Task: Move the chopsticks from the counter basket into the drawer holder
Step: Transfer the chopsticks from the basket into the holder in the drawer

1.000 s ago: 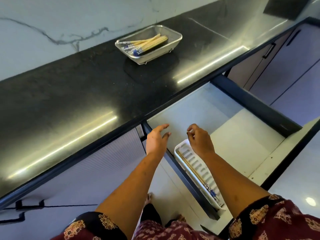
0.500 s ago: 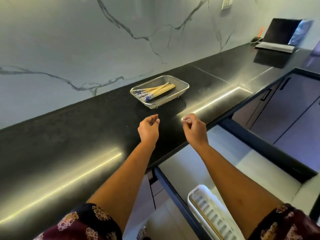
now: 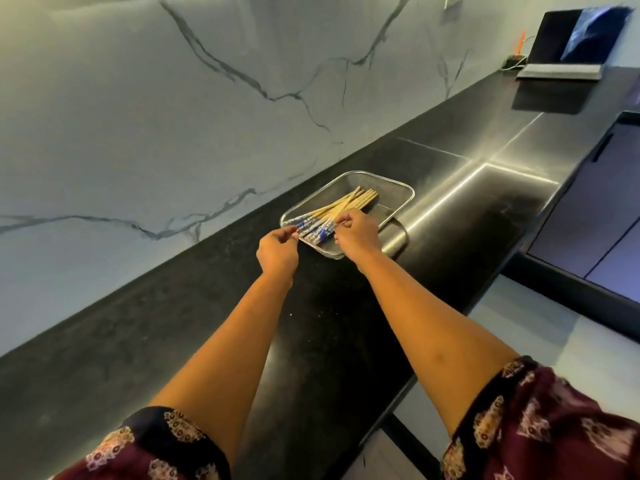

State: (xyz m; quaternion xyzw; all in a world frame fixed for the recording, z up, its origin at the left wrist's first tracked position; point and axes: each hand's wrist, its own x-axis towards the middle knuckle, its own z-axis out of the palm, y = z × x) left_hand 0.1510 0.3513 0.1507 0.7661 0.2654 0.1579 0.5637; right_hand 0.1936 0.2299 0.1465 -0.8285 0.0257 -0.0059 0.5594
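A metal mesh basket (image 3: 398, 192) stands on the black counter (image 3: 145, 341) near the marble wall. Several wooden chopsticks (image 3: 349, 204) with blue-patterned ends lie in it, pointing toward the far right. Both arms reach over the counter to the basket's near-left end. My left hand (image 3: 277, 252) pinches the blue end of a chopstick at the basket's left corner. My right hand (image 3: 356, 233) pinches another chopstick just above the blue ends and covers part of the basket's near rim. The drawer holder is out of view.
An open laptop (image 3: 571, 46) sits at the counter's far right end, with an orange item and a cable beside it. The pale inside of the open drawer (image 3: 519, 327) shows below the counter's edge at right. Grey cabinet fronts (image 3: 595, 216) lie beyond.
Both hands rose from the drawer, crossed the counter and now pinch chopstick ends in the basket. The view tilted up, so the drawer's white holder dropped out of sight.
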